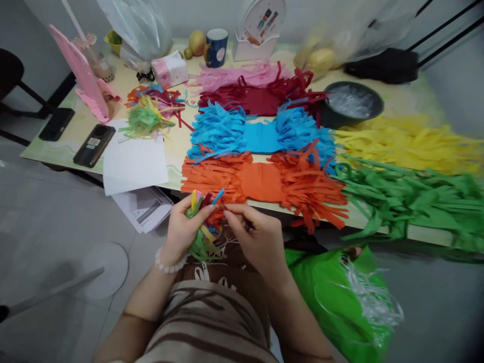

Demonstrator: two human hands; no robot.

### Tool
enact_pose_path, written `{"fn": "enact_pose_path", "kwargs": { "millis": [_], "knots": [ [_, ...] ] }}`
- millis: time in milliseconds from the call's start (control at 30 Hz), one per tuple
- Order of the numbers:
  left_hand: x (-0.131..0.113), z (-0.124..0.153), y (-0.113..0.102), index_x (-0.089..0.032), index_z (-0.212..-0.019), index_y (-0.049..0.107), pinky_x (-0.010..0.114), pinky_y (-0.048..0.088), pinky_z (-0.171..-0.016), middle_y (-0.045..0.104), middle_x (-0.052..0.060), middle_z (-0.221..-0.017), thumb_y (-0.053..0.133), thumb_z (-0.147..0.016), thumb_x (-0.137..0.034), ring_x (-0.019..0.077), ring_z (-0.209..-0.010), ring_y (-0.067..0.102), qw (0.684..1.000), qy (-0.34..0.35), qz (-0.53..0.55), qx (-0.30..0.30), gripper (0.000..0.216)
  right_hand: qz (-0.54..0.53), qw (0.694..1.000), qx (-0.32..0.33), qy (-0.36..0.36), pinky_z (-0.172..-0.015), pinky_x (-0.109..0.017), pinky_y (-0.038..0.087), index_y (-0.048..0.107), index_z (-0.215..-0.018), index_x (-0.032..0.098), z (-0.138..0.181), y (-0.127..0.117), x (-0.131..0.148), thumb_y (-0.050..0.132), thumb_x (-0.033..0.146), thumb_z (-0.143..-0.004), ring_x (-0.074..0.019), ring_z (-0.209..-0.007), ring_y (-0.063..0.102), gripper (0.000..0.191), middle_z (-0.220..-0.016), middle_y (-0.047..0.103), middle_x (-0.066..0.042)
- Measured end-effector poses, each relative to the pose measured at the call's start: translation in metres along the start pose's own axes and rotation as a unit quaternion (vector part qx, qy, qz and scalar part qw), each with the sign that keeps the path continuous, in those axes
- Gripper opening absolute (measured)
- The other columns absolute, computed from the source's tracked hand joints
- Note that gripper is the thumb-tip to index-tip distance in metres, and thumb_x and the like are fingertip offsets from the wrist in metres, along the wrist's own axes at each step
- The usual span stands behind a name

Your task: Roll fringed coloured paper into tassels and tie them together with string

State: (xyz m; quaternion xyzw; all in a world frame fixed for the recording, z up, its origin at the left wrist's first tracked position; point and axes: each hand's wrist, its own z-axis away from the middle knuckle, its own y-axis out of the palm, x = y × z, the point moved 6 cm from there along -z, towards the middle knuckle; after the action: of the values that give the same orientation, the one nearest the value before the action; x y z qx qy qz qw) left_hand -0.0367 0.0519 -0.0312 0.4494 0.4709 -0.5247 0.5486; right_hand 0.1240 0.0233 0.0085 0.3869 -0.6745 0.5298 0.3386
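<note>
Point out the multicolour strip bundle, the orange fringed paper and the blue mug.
multicolour strip bundle [199, 237], head view, on the green strips below the left hand's grip.
orange fringed paper [260, 182], head view, on the uncut middle band.
blue mug [217, 48], head view, on the front of its wall.

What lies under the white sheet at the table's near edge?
Under the white sheet, printed papers stick out past the table edge. How many, and what they say, is covered.

hands [223, 229] | pinching paper-strip bundle [202, 222] | orange fringed paper [260, 184] just beyond
</note>
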Motion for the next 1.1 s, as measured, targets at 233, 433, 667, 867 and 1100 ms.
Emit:
{"fn": "enact_pose_path", "kwargs": {
  "millis": [233, 433, 667, 867, 1100],
  "knots": [
    [-0.005, 0.001, 0.003, -0.018, -0.08, 0.075, 0.026, 0.047, -0.073, 0.069, 0.002, -0.08, 0.077, -0.076, -0.03, 0.0156, -0.074, 0.059, 0.995, 0.062, -0.077, 0.008, 0.013, -0.078, 0.994, 0.009, 0.078, -0.055, -0.021, 0.044, 0.073, -0.106, 0.017, -0.004, 0.004, -0.016, 0.062, 0.026, -0.088, -0.0088, -0.049, 0.049, 0.022, -0.056, 0.059, 0.005],
    [-0.004, 0.002, 0.014, -0.021, -0.075, 0.078, 0.028, 0.045, -0.073, 0.069, 0.003, -0.073, 0.077, -0.078, -0.027, 0.0178, -0.074, 0.059, 0.977, 0.113, -0.148, 0.103, 0.007, -0.308, 0.929, 0.101, 0.18, -0.037, -0.019, 0.04, 0.072, -0.09, 0.015, -0.012, 0.024, -0.052, 0.074, 0.037, -0.078, -0.0082, -0.04, 0.051, 0.026, -0.058, 0.062, 0.002],
    [0.004, -0.001, 0.022, -0.019, -0.084, 0.081, 0.027, 0.046, -0.07, 0.07, 0.004, -0.075, 0.076, -0.08, -0.034, 0.0172, -0.073, 0.06, 0.979, 0.067, -0.133, 0.136, 0.015, -0.364, 0.914, -0.094, 0.154, -0.035, -0.017, 0.041, 0.068, -0.082, 0.019, -0.003, 0.011, -0.052, 0.073, 0.029, -0.081, -0.0059, -0.041, 0.053, 0.012, -0.074, 0.069, -0.001],
    [0.012, -0.006, 0.013, -0.019, -0.091, 0.082, 0.033, 0.049, -0.091, 0.076, 0.01, -0.11, 0.077, -0.077, -0.028, 0.0244, -0.102, 0.066, 0.986, 0.054, -0.11, 0.116, 0.017, -0.324, 0.906, -0.265, 0.059, -0.034, -0.014, 0.031, 0.06, -0.086, 0.022, 0.0, -0.045, -0.043, 0.07, 0.028, -0.087, -0.0048, -0.036, 0.043, 0.012, -0.055, 0.059, 0.008],
    [-0.002, 0.004, 0.016, -0.017, -0.082, 0.08, 0.028, 0.05, -0.081, 0.075, 0.006, -0.09, 0.077, -0.077, -0.027, 0.0194, -0.086, 0.066, 0.987, 0.067, -0.085, 0.114, 0.011, -0.129, 0.991, 0.0, 0.02, -0.052, -0.019, 0.048, 0.07, -0.095, 0.02, 0.004, -0.001, -0.013, 0.063, 0.022, -0.091, -0.0087, -0.052, 0.059, 0.008, -0.063, 0.065, 0.004]
  ]
}}
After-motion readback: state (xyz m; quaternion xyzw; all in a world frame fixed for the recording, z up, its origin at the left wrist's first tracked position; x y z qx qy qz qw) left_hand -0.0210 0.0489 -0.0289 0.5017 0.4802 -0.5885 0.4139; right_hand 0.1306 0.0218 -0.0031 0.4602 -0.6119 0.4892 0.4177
